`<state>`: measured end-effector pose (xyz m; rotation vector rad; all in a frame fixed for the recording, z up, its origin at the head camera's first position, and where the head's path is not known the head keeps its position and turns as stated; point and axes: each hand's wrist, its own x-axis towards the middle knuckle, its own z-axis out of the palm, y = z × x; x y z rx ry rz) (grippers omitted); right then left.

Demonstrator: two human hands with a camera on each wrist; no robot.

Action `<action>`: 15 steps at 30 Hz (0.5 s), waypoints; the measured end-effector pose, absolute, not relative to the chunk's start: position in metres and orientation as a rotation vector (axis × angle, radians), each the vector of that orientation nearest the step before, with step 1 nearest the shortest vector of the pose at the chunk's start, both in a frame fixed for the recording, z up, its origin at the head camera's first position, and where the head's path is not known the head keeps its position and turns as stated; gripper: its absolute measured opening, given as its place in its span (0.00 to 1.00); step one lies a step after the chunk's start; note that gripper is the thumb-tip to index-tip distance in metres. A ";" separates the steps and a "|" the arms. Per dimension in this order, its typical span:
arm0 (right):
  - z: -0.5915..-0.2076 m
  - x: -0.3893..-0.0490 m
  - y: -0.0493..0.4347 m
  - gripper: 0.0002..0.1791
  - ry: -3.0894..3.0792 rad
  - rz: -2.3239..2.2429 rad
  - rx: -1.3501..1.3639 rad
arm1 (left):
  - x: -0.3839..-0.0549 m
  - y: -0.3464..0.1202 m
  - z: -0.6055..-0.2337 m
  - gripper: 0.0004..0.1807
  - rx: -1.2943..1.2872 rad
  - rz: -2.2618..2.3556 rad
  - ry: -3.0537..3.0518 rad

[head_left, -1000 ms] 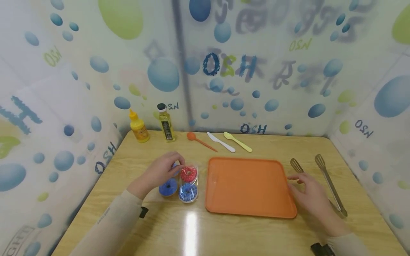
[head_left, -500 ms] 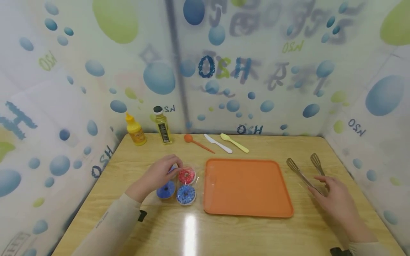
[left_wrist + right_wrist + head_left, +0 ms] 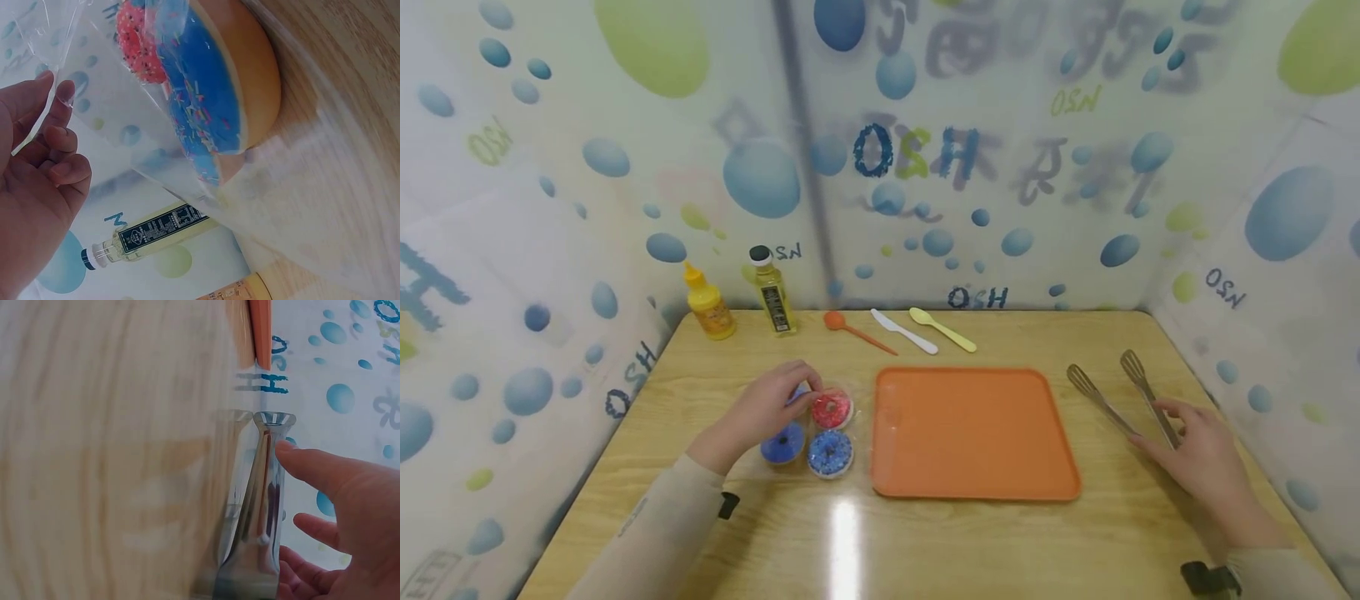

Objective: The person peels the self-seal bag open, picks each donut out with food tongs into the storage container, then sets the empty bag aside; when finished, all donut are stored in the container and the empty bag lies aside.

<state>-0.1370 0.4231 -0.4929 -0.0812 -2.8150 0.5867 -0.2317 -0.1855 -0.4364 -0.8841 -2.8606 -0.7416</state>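
My left hand (image 3: 767, 408) pinches the edge of clear plastic wrapping (image 3: 134, 87) between thumb and forefinger. Inside it are several donuts: a pink-red one (image 3: 831, 409), a light blue sprinkled one (image 3: 831, 453), a darker blue one (image 3: 783, 443), and another blue one mostly hidden under my fingers. My right hand (image 3: 1204, 454) is over the metal tongs (image 3: 1101, 398), which lie spread on the table. Its thumb is by the left arm of the tongs and its fingers are by the right arm, loosely spread. In the right wrist view, the thumb tip overlaps the tongs' edge.
An orange tray (image 3: 976, 433) lies between my hands. Behind it are an orange spoon (image 3: 859, 332), a white knife (image 3: 904, 332) and a yellow spoon (image 3: 943, 330). A yellow squeeze bottle (image 3: 710, 308) and an oil bottle (image 3: 773, 298) stand at the back left, near the patterned wall (image 3: 1000, 150).
My right hand has moved right, from the tray's right edge to over the tongs. My left hand stays at the wrapped donuts; the head view has shifted slightly.
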 end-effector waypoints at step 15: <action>-0.494 -0.141 0.438 0.56 -3.053 0.718 -0.131 | -0.230 -0.186 -0.434 0.04 -0.914 -0.709 -2.832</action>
